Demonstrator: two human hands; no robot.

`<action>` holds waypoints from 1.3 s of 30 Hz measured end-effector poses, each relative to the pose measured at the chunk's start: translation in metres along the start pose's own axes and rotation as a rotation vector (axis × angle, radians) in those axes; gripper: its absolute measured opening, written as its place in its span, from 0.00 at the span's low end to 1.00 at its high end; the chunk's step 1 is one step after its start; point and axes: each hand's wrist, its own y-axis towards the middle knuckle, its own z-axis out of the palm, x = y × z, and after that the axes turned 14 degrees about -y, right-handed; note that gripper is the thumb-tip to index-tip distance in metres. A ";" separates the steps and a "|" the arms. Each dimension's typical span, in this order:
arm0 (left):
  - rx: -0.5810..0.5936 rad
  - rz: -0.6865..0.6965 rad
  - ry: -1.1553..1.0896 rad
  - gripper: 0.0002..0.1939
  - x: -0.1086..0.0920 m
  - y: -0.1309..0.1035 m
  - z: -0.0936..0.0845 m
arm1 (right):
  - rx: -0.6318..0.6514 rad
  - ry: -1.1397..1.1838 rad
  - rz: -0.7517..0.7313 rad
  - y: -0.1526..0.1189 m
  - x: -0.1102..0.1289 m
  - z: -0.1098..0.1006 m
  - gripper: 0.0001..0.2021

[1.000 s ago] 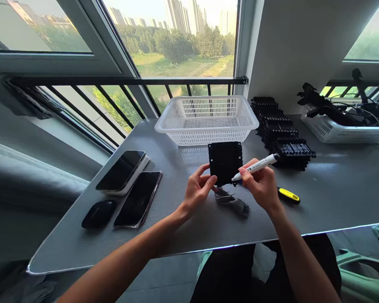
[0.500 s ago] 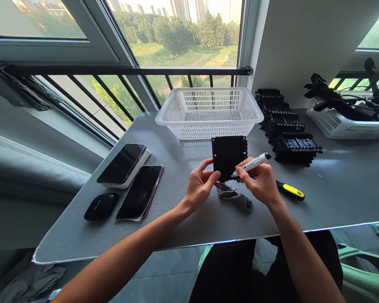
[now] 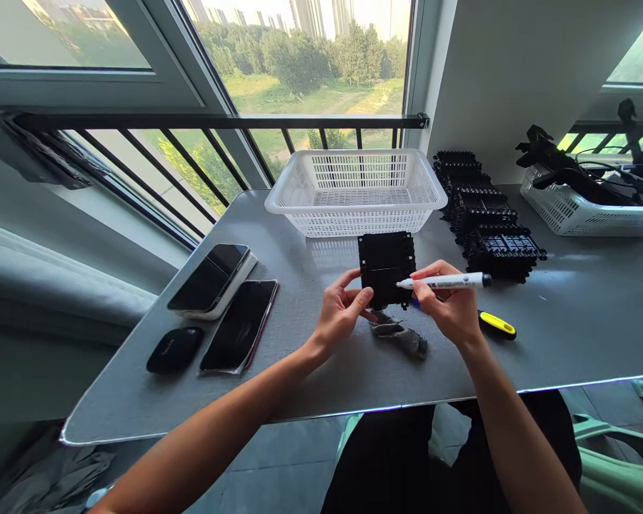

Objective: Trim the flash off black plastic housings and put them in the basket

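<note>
A flat black plastic part (image 3: 386, 260) is held upright above the table by my left hand (image 3: 340, 310), which pinches its lower left edge. My right hand (image 3: 450, 303) grips a white marker (image 3: 444, 281) with a dark rear end. The marker lies nearly level, its tip at the face of the black part, right of my left thumb. Below the part, a crumpled grey cloth (image 3: 399, 335) rests on the table. A tool with a yellow and black handle (image 3: 497, 325) is partly hidden behind my right hand.
Behind the part stands a white mesh basket (image 3: 356, 221). Stacked black parts (image 3: 498, 246) are to its right, near another basket (image 3: 584, 210) holding black items and cables. Phones (image 3: 239, 326) and a black case (image 3: 174, 350) rest on the grey table (image 3: 300, 260) at left.
The marker has swung from a slant to nearly level, and its tip has moved up the part. My right hand has shifted slightly right. The black part has turned slightly.
</note>
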 end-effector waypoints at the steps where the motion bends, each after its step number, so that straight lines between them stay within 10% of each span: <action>1: 0.001 -0.003 -0.002 0.28 0.000 0.000 0.000 | -0.022 -0.050 -0.026 0.000 0.000 0.001 0.03; 24: 0.001 -0.058 -0.021 0.31 -0.001 0.000 0.000 | -0.004 -0.158 -0.169 0.000 -0.012 0.006 0.05; 39: 0.050 -0.152 -0.033 0.32 0.007 -0.004 0.001 | -0.213 -0.223 -0.213 0.001 -0.005 0.004 0.12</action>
